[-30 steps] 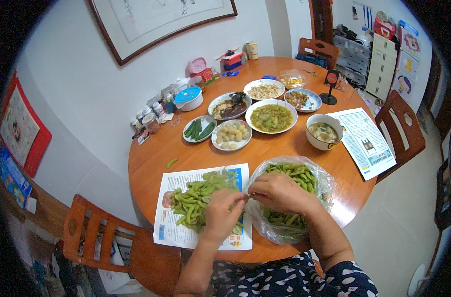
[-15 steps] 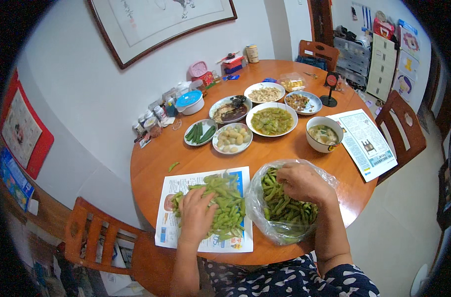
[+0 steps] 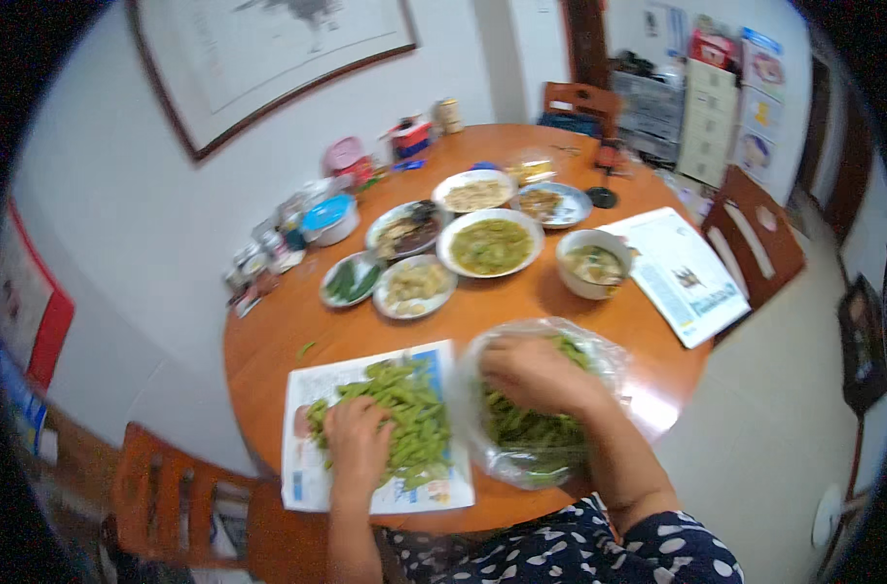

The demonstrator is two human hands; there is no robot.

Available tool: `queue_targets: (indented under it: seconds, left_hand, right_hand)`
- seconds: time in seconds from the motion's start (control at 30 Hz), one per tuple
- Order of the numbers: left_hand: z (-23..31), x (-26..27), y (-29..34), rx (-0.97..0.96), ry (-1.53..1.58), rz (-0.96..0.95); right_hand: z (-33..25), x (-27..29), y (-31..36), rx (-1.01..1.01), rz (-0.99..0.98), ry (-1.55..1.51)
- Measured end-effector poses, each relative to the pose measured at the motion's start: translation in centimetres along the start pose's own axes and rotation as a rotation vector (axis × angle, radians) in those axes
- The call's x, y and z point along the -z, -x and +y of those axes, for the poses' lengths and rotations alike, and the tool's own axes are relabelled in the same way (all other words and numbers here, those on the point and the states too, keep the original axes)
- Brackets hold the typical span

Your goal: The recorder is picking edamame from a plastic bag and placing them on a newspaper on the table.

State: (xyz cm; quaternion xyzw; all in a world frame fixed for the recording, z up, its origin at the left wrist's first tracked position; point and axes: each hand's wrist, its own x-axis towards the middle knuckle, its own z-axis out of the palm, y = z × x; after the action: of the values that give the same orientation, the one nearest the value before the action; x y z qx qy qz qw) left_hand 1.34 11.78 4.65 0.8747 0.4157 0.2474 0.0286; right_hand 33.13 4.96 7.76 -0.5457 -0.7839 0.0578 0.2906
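Green soybean pods lie in a loose pile on a newspaper sheet at the near left of the table. My left hand rests on the left side of this pile, its fingers somewhat apart and touching pods. To the right stands a clear plastic bag, its mouth wide, with more pods inside. My right hand is over the bag's left part, fingers curled down and drawn together. Blur and the hand itself hide its fingertips, so what they hold cannot be made out.
Beyond the bag stand a soup bowl, a bowl of green stew, a plate of pale round pieces and a plate of cucumbers. Another newspaper lies at the right edge. Wooden chairs flank the table.
The whole view has shifted, moving the table leftward in the picture. My right hand has moved left across the bag, toward its pile-side rim. My left hand stays on the pile.
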Motion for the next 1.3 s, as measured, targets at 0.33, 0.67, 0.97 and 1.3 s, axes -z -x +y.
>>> queue_targets:
  seconds: [0.33, 0.67, 0.97, 1.3]
  left_hand:
    - [-0.7, 0.3, -0.6, 0.113, 0.003, -0.02]
    - [-1.0, 0.5, -1.1, 0.109, 0.042, 0.043]
    - [-0.3, 2.3, -1.7, 0.085, -0.06, 0.14]
    - [5.7, 2.4, -1.2, 0.075, 0.395, 0.031]
  right_hand:
    - [-1.9, -1.4, -1.8, 0.127, 0.013, -0.057]
    - [-2.0, -2.9, -2.0, 0.136, 0.078, -0.032]
    - [-2.3, -3.0, -2.2, 0.2, 0.038, -0.062]
    - [-4.5, -1.9, -1.5, 0.22, 0.041, -0.231]
